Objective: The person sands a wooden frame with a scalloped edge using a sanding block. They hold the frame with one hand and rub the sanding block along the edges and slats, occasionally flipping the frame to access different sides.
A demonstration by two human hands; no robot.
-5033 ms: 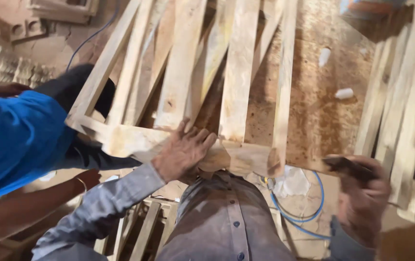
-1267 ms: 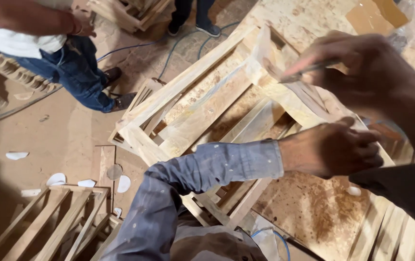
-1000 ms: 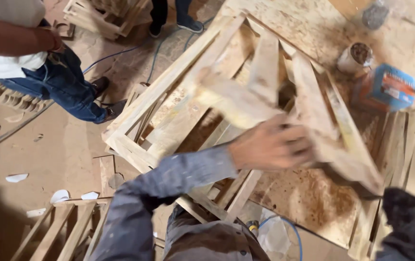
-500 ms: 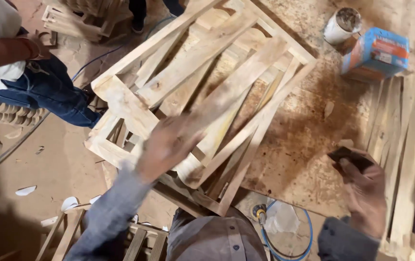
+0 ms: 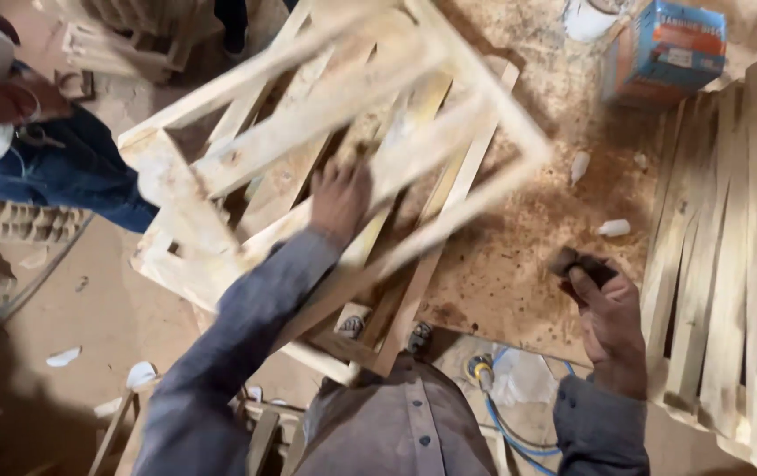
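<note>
Frame [image 5: 326, 159] now swung, fingers [image 5: 343, 189] gripping

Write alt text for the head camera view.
Seen from above, a person's left hand grips a blurred wooden slatted frame while the right hand holds a small dark object over a sawdust-covered table. Another person in jeans stands at left.

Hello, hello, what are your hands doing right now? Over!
Left hand gripping the wooden frame, frame tilted. Right hand shut on a small dark block. Another person's leg close beside the frame.
</note>
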